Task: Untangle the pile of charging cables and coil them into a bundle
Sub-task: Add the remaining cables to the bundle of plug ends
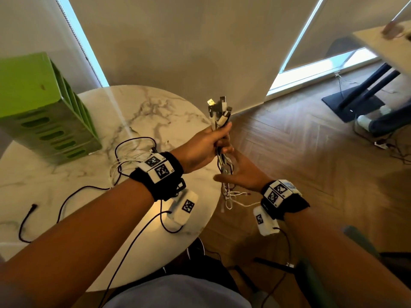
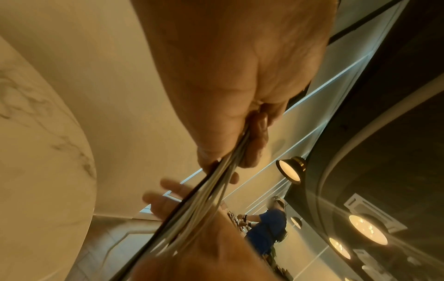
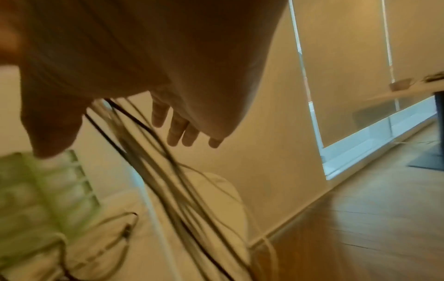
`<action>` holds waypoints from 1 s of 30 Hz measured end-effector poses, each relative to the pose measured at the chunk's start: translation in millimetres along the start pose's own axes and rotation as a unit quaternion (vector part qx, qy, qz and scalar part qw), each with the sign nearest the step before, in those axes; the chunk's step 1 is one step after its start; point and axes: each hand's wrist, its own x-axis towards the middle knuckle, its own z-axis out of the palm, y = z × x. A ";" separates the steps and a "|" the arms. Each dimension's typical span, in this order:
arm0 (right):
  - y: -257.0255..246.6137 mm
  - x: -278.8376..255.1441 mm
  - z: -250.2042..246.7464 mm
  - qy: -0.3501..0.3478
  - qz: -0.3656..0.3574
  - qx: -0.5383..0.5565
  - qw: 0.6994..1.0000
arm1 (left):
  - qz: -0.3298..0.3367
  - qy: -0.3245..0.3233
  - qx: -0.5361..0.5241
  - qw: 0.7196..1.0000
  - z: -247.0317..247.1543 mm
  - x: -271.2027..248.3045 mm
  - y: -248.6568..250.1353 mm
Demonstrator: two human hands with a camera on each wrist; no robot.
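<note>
Left hand [image 1: 203, 144] fingers clench the charging cables [image 1: 219, 114] beyond the marble tabletop [image 1: 142, 112] edge; right hand [image 1: 241, 172] fingers spread loose beneath them

Bare forearms, no sleeves. Behind the fingers of each hand, a black wrist strap [image 1: 162, 174] carries white blocks printed with black square markers [image 1: 161, 170]. A white camera housing [image 1: 182, 210] hangs beneath each wrist, trailing a thin black lead [image 1: 124, 252].
</note>
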 end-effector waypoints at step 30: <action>-59.8 -9.5 -25.1 0.010 0.106 0.155 0.982 | 0.153 -0.066 0.212 0.963 23.4 43.6 3.2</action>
